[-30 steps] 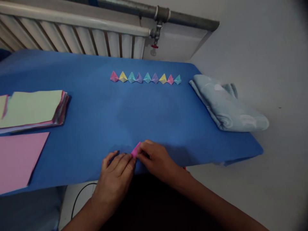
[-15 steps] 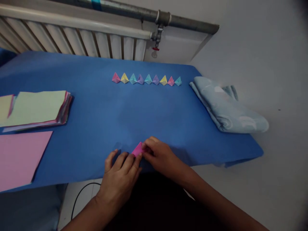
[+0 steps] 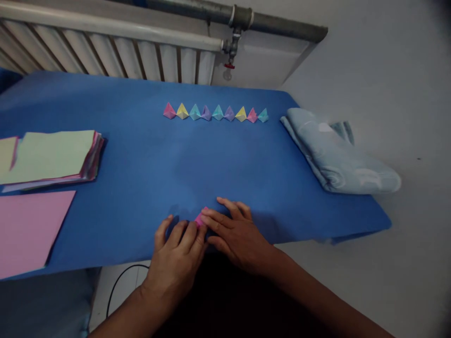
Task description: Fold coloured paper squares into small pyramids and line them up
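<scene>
A small folded piece of bright pink paper lies on the blue-covered table near its front edge, largely covered by fingers. My left hand holds its lower left side down, with bent fingertips and the thumb against it. My right hand is open, its index and middle fingers stretched over the paper's right side and pressing on it. The other right fingers are spread out above the table. Further back stands a row of several small folded paper shapes in pink, yellow, teal and purple.
At the left lie a stack of coloured paper with a pale green sheet on top and a larger pink sheet. A folded light blue cloth rests at the right edge. Behind the table are a radiator and a pipe with a red-handled valve.
My right hand has gone from pinching the paper's right edge to lying over it with fingers stretched out. More of the pink paper is covered. The left hand stays nearly still.
</scene>
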Tool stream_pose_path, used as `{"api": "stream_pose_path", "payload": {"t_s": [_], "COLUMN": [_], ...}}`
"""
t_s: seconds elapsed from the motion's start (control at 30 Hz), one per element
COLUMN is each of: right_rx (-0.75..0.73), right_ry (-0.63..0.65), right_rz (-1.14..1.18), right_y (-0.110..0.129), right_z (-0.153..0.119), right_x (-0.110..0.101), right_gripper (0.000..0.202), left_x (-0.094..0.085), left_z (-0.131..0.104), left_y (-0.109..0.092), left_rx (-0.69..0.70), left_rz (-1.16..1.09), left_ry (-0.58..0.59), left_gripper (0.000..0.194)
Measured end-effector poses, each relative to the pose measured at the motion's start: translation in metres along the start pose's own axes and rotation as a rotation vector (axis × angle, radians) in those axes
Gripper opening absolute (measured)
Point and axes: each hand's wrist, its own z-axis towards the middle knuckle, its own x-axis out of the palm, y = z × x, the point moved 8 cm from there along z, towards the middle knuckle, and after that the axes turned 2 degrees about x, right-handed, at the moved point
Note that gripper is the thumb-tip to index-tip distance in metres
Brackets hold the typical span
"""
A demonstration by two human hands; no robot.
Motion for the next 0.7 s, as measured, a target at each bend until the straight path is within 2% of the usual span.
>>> {"api": "stream_pose_path", "payload": {"t_s": [0.17,0.27,0.37,0.47,0.6,0.7], "right_rx": [0.038,0.075,-0.002,-0.064,0.003,0.059], "right_ry": [0.004,-0.055,-0.081,-0.049,-0.070,-0.089], "right_rz": [-0.023,-0.040,-0.048,-0.056,-0.110,-0.120], "right_y": [-0.005,-0.006,0.002,0.005,-0.007,-0.012], "right_z": [0.006,0.001,-0.012,-0.026,-0.038,-0.043], "right_x": [-0.001,-0.009,-0.011,-0.002,0.003,-0.004], "right_gripper": [0.038,0.041,0.046,0.049,0.045,0.041], "left_x": [0.002,0.004,0.007,0.009,0.009,0.005], "left_z": [-0.002,-0.003,-0.004,-0.004,-0.002,0.001], "left_y": [-0.005,-0.009,-0.010,-0.011,-0.011,-0.012], "left_rx": [0.022,0.054,0.059,0.059,0.062,0.054], "left_rz": [0.027,0.010,-0.005,0.005,0.036,0.042], "left_ry": [0.004,-0.007,0.006,0.012,0.024,0.006], "left_gripper": [0.026,0.026,0.027,0.027,0.030,0.028]}}
